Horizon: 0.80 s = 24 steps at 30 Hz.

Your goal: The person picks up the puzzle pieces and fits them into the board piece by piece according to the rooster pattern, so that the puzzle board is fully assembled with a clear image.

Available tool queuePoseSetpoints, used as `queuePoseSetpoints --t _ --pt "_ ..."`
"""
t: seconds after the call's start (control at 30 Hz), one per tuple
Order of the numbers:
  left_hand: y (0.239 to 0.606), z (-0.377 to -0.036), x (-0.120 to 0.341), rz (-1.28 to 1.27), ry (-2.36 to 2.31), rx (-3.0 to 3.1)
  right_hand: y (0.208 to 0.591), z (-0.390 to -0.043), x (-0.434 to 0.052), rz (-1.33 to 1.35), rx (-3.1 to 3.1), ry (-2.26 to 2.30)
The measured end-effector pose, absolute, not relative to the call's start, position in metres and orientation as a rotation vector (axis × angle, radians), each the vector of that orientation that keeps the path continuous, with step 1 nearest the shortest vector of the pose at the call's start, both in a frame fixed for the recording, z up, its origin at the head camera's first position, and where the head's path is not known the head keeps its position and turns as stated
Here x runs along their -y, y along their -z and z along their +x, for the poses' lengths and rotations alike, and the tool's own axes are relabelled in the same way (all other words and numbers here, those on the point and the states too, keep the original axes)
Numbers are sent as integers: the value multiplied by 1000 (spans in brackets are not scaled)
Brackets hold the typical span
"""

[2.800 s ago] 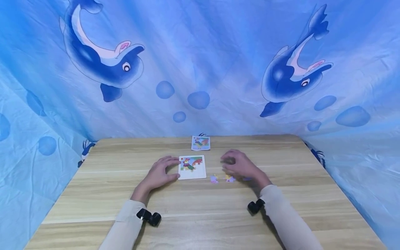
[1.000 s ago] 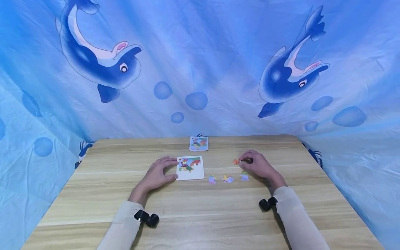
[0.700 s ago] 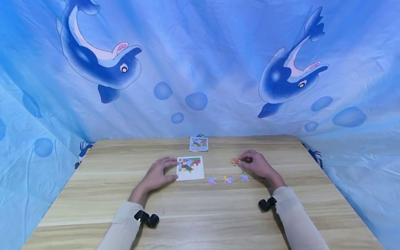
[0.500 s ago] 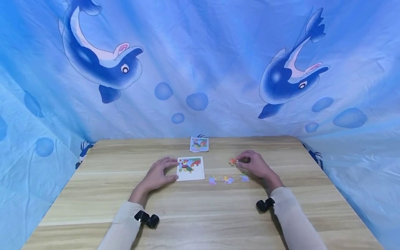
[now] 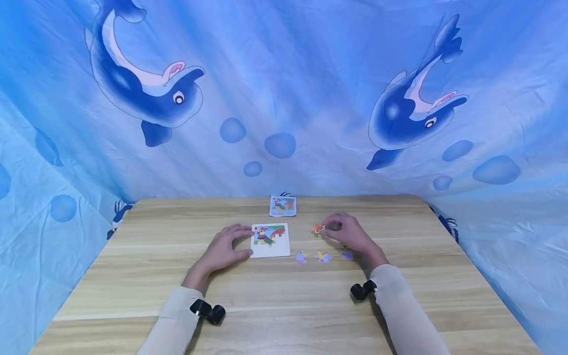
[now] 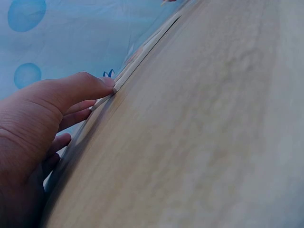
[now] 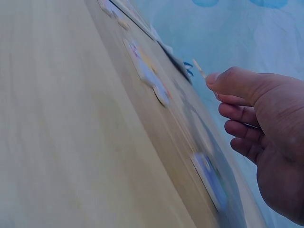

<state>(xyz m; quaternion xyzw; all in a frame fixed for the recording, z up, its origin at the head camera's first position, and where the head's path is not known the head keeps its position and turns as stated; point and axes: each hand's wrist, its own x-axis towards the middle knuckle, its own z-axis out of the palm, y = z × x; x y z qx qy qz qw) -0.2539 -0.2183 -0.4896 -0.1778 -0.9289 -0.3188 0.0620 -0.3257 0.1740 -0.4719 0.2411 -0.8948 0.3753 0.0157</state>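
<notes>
A white square puzzle board [image 5: 270, 250] with a partly assembled rooster picture lies on the wooden table. My left hand [image 5: 228, 249] rests at its left side, index fingertip near the upper corner and thumb by the lower one. In the left wrist view, the thumb of the left hand [image 6: 42, 114] touches the board's edge [image 6: 137, 64]. My right hand [image 5: 350, 234] pinches an orange puzzle piece [image 5: 317, 229] between thumb and fingers, to the right of the board. That piece [image 7: 198, 68] shows edge-on in the right wrist view, raised above the tabletop.
Three loose puzzle pieces lie in a row right of the board: a lilac piece [image 5: 301, 257], a yellow-and-lilac piece [image 5: 323, 256] and a purple one [image 5: 347, 255] close to the right forearm. A rooster picture card [image 5: 282, 206] lies at the table's back edge, before a blue dolphin curtain [image 5: 310, 59].
My right hand first reached right and took hold of the orange puzzle piece, then carried it left toward the board. The left hand has stayed at the board's left edge.
</notes>
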Motion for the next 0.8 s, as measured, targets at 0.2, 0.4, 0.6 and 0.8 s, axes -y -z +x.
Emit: queuePoseSetpoints --t 0.2,0.4,0.6,0.8 --pt "489 -255 219 -527 983 2821 473 -327 -155 817 2746 -1171" --pt "489 -255 219 -522 981 2823 472 -325 -138 874 2763 -1210" --pt "489 -255 219 -525 980 2826 472 -323 -124 886 2784 -1233" --pt "489 -255 219 -533 978 2825 475 -324 -109 910 2805 -1210"
